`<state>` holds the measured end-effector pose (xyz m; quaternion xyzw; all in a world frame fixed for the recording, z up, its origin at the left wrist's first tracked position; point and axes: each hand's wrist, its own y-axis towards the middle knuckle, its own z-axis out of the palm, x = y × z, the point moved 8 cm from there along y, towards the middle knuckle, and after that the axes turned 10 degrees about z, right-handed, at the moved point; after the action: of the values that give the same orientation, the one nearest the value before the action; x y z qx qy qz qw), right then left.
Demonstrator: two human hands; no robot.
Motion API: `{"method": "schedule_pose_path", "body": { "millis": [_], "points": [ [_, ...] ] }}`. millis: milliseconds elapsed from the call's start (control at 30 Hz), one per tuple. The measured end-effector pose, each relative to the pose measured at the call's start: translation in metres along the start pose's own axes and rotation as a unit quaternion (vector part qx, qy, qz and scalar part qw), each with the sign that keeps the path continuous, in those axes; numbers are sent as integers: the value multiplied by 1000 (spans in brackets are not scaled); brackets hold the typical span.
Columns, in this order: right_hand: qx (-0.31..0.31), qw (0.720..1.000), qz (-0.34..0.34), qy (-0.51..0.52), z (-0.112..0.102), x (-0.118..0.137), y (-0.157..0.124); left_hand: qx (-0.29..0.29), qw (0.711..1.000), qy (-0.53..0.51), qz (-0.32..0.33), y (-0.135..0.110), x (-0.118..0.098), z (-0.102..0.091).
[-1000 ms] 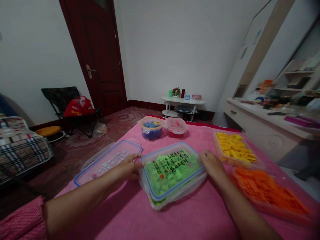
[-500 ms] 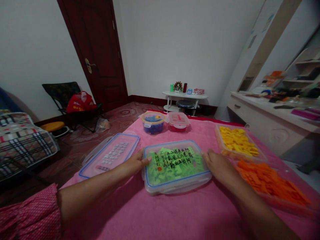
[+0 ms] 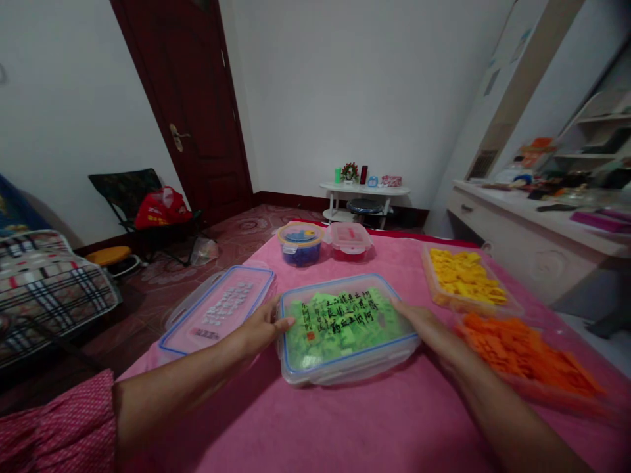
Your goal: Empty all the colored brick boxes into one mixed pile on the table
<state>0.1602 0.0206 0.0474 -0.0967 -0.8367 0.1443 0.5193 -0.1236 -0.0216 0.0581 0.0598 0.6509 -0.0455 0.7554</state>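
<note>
A clear plastic food container (image 3: 345,358) with a blue-edged lid and black writing lies in front of me on the pink cloth. Green pieces (image 3: 320,348) show through its lid. My left hand (image 3: 263,328) grips the left side, thumb over the lid's edge. At the right side, my right hand (image 3: 424,328) holds the container's edge; most of its fingers are hidden. Left of the container lies a separate blue-edged lid (image 3: 221,309) with white writing. An open box of yellow pieces (image 3: 463,276) and one of orange pieces (image 3: 527,355) stand to the right.
Toward the far edge of the cloth stand a round container with blue contents (image 3: 300,253) and a pink-lidded container (image 3: 350,243). Beyond is a low white table (image 3: 365,188). A cluttered desk (image 3: 532,217) borders the right; a folding chair (image 3: 125,190) stands left.
The lidded container has shifted very slightly, with both hands still at its sides. My right hand's fingers have slid a little further around its right edge, looking flatter.
</note>
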Motion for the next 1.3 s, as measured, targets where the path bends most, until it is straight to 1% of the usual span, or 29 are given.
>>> {"method": "schedule_pose_path", "body": {
  "millis": [67, 133, 233, 300, 367, 467, 533, 600, 667, 767, 833, 900, 1000, 1067, 1167, 1300],
  "points": [
    [81, 988, 59, 119, 8, -3, -10, -5, 1000, -26, 2, -2, 1, -3],
    [116, 969, 92, 196, 11, 0, -21, -6, 999, -46, -1, -5, 1, -5],
    [139, 946, 71, 285, 11, 16, -33, -1, 997, -75, 2, -9, -4, -4],
    [130, 940, 42, 313, 6, 24, -37, -9, 996, -87, 3, -10, -9, -2],
    [90, 947, 16, 307, -3, 29, -37, -42, 994, -102, 5, -8, -12, -3],
    [-22, 962, -12, 270, -23, 34, -36, -104, 983, -151, 9, -5, -8, -4],
    [-102, 961, -27, 257, -37, 38, -34, -127, 975, -183, 1, -3, 4, 0],
    [-155, 953, -50, 255, -45, 45, -29, -132, 973, -189, -16, -3, 22, 7],
    [-173, 946, -76, 264, -48, 53, -18, -118, 980, -159, -23, -4, 39, 15],
    [-153, 930, -96, 319, -46, 66, 12, -76, 992, -103, 5, -4, 52, 25],
    [-147, 910, -89, 378, -46, 74, 38, -58, 994, -86, 27, -3, 55, 27],
    [-163, 896, -68, 408, -47, 80, 65, -53, 994, -91, 40, -2, 59, 27],
    [-192, 897, -40, 396, -47, 86, 101, -55, 990, -122, 52, -1, 65, 26],
    [-203, 898, -35, 389, -46, 85, 119, -44, 989, -133, 55, -2, 67, 29],
    [-211, 903, -31, 373, -43, 77, 135, -32, 991, -121, 56, -3, 64, 33],
    [-205, 911, -24, 358, -37, 63, 144, -31, 994, -92, 56, -5, 60, 35]
  ]
}}
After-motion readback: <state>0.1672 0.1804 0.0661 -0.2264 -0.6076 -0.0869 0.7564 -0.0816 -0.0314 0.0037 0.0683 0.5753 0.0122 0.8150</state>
